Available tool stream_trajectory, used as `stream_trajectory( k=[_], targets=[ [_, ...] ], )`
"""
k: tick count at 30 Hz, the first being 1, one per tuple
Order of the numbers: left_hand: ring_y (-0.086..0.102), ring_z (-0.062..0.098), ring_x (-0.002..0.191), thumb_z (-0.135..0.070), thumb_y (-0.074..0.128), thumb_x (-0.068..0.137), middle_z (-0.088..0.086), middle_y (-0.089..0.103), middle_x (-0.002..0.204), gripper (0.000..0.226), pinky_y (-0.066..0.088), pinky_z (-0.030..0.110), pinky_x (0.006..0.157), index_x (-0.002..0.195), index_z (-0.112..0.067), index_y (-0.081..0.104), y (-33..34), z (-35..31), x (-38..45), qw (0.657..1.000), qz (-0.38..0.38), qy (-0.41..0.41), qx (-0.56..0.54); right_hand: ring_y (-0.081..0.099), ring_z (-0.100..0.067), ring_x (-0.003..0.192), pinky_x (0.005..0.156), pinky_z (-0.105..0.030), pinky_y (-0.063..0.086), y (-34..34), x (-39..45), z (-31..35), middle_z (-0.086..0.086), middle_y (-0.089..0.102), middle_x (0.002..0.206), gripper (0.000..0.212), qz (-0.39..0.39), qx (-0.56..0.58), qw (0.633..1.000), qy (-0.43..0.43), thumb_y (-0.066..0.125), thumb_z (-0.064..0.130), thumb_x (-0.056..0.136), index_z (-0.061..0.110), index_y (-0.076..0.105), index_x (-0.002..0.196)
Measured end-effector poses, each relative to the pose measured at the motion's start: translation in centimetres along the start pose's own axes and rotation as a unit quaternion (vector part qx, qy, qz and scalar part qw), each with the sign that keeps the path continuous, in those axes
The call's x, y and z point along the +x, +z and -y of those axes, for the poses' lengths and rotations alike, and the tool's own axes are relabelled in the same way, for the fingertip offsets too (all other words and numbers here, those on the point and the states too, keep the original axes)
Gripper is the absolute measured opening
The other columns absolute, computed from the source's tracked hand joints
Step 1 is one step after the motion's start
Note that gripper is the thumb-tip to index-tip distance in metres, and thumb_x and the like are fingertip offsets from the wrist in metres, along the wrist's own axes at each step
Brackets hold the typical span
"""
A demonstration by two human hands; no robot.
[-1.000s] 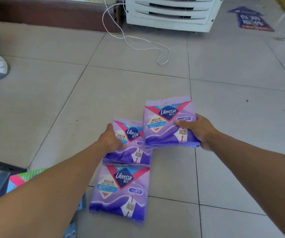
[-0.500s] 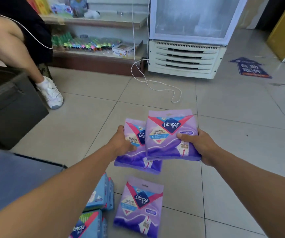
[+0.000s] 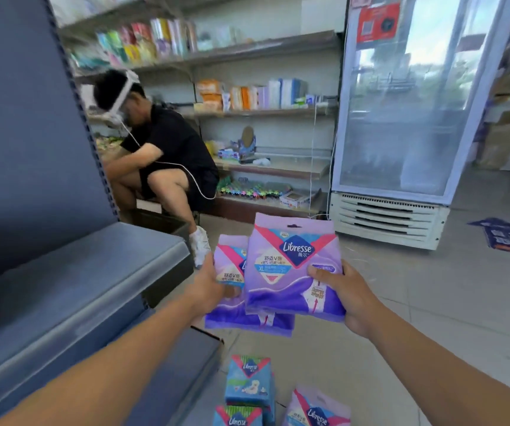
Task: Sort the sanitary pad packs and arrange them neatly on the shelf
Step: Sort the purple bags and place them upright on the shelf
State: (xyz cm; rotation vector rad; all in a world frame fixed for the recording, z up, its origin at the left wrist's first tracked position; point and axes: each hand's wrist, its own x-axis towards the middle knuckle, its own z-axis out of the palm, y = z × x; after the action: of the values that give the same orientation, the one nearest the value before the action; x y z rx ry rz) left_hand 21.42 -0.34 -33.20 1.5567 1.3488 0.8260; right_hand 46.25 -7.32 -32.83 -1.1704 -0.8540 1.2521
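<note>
The right hand (image 3: 344, 298) is gripping a purple Libresse pack (image 3: 290, 265) by its lower right side, thumb curled over the front face and the other fingers hidden behind. The left hand (image 3: 209, 287) is pinching a second purple pack (image 3: 232, 272) at its left edge, thumb lying across the front. The two packs are being held in the air above the tiled floor (image 3: 432, 302), the right-hand pack overlapping and covering most of the left-hand one.

Just to the left, the grey shelf (image 3: 72, 290) is standing with its flat boards bare near the hands, and a purple blur is showing at its far left edge. Below the hands, more packs are lying on the floor: a blue pack (image 3: 249, 382), a green-topped pack (image 3: 238, 418) and another purple pack (image 3: 316, 410). Beyond them, a seated person (image 3: 164, 155) is crouching by the wall shelves (image 3: 263, 112), and a glass-door fridge (image 3: 401, 118) is standing to the right.

Both held packs are facing the camera upright, long axis vertical, hang-hole end up, tilted slightly.
</note>
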Motion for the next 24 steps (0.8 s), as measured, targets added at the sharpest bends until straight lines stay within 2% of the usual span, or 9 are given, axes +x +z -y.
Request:
stream_trajectory(
  k=[3, 5, 7, 11, 14, 17, 19, 21, 24],
  targets=[
    [0.067, 0.023, 0.104, 0.001, 0.08, 0.075, 0.005, 0.066, 0.117, 0.067, 0.057, 0.048, 0.086, 0.125, -0.021, 0.041, -5.6, -1.6, -4.2, 0.996, -0.051, 0.037, -0.056, 0.074, -0.028, 0.085, 0.067, -0.04, 0.061, 5.7, -1.6, 1.8, -0.007, 0.076, 0.097, 0.044, 0.055, 0.01, 0.998, -0.022, 0.079, 0.016, 0.076, 0.014, 0.058, 0.114],
    [0.07, 0.025, 0.102, -0.002, 0.081, 0.076, 0.01, 0.068, 0.116, 0.061, 0.059, 0.049, 0.081, 0.124, -0.016, 0.046, -9.4, -2.2, -6.9, 0.993, -0.077, 0.063, -0.068, 0.074, -0.028, 0.083, 0.067, -0.04, 0.061, 9.9, -2.6, 2.8, -0.009, 0.076, 0.097, 0.041, 0.106, 0.008, 0.994, -0.037, 0.078, 0.011, 0.076, 0.012, 0.059, 0.112],
    [0.07, 0.026, 0.102, -0.006, 0.082, 0.077, 0.009, 0.068, 0.115, 0.057, 0.06, 0.049, 0.079, 0.122, -0.017, 0.049, -13.1, -2.5, -9.8, 0.988, -0.115, 0.077, -0.072, 0.074, -0.03, 0.086, 0.072, -0.043, 0.06, 14.3, -3.8, 3.5, -0.01, 0.076, 0.099, 0.05, 0.166, 0.002, 0.985, -0.049, 0.08, 0.012, 0.07, 0.01, 0.059, 0.115],
    [0.066, 0.017, 0.1, 0.001, 0.073, 0.08, -0.002, 0.064, 0.109, 0.054, 0.058, 0.026, 0.071, 0.121, -0.017, 0.043, -19.9, -2.5, -16.5, 0.966, -0.25, 0.071, -0.016, 0.072, -0.032, 0.096, 0.082, -0.048, 0.058, 22.3, -6.1, 4.6, -0.011, 0.074, 0.108, 0.056, 0.272, -0.008, 0.96, -0.063, 0.081, 0.007, 0.07, 0.01, 0.057, 0.121],
    [0.066, 0.02, 0.096, 0.006, 0.078, 0.072, 0.003, 0.067, 0.107, 0.062, 0.06, 0.039, 0.076, 0.117, -0.021, 0.044, -24.7, -1.4, -21.7, 0.949, -0.307, 0.059, -0.035, 0.071, -0.032, 0.099, 0.089, -0.055, 0.054, 27.8, -7.9, 4.7, -0.011, 0.073, 0.111, 0.068, 0.333, -0.022, 0.94, -0.064, 0.087, 0.017, 0.062, 0.013, 0.057, 0.123],
    [0.066, 0.029, 0.096, 0.015, 0.076, 0.072, 0.01, 0.068, 0.106, 0.069, 0.058, 0.048, 0.08, 0.119, -0.022, 0.042, -29.1, 0.3, -27.4, 0.929, -0.36, 0.035, -0.077, 0.072, -0.03, 0.098, 0.088, -0.058, 0.054, 33.1, -9.9, 4.0, -0.008, 0.073, 0.109, 0.074, 0.36, -0.032, 0.931, -0.056, 0.092, 0.026, 0.056, 0.018, 0.058, 0.122],
    [0.065, 0.029, 0.094, 0.016, 0.074, 0.073, 0.009, 0.066, 0.103, 0.074, 0.059, 0.047, 0.08, 0.127, -0.021, 0.04, -31.6, 1.7, -30.5, 0.913, -0.396, 0.027, -0.093, 0.072, -0.03, 0.096, 0.087, -0.059, 0.054, 35.7, -10.7, 3.3, -0.007, 0.074, 0.107, 0.071, 0.368, -0.029, 0.928, -0.049, 0.087, 0.027, 0.056, 0.018, 0.058, 0.12],
    [0.063, 0.023, 0.089, 0.017, 0.072, 0.075, 0.006, 0.061, 0.102, 0.094, 0.059, 0.039, 0.073, 0.145, -0.023, 0.025, -34.0, 2.8, -33.3, 0.893, -0.437, 0.009, -0.105, 0.073, -0.031, 0.094, 0.086, -0.058, 0.055, 37.9, -11.2, 2.8, -0.008, 0.074, 0.104, 0.068, 0.376, -0.022, 0.925, -0.044, 0.085, 0.025, 0.057, 0.017, 0.058, 0.119],
    [0.06, 0.028, 0.094, 0.018, 0.07, 0.075, 0.013, 0.055, 0.113, 0.107, 0.056, 0.048, 0.082, 0.155, -0.019, 0.008, -36.5, 4.8, -36.4, 0.869, -0.48, -0.005, -0.117, 0.074, -0.029, 0.089, 0.078, -0.051, 0.058, 39.9, -11.3, 2.3, -0.009, 0.075, 0.1, 0.059, 0.378, -0.017, 0.924, -0.048, 0.082, 0.022, 0.061, 0.017, 0.058, 0.116]
  ],
)
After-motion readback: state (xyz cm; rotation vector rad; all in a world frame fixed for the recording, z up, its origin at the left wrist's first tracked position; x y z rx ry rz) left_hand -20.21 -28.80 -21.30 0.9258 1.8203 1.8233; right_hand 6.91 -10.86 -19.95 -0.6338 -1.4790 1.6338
